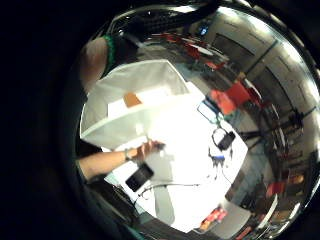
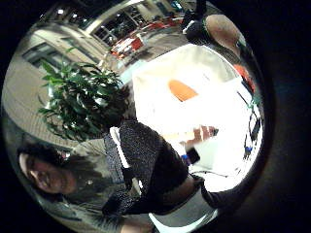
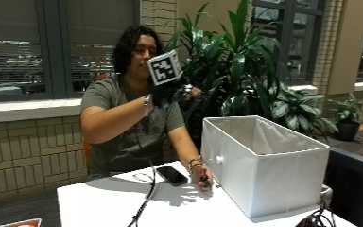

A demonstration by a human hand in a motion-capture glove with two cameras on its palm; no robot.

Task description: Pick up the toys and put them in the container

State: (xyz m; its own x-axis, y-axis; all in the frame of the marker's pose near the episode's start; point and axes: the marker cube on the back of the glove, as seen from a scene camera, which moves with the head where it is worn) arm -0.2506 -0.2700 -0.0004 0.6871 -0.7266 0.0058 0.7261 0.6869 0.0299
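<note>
A phone (image 3: 171, 175) and the bare hand (image 3: 203, 179) lie on the tabletop (image 3: 106, 203), below the raised gloved hand (image 3: 172, 93). Whether its fingers are spread cannot be told. An orange toy (image 2: 181, 90) is seen inside the container (image 3: 263, 165), below the fingers.

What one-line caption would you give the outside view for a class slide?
A seated person raises the gloved right hand above the table beside a white container, the bare hand resting near a phone.
</note>
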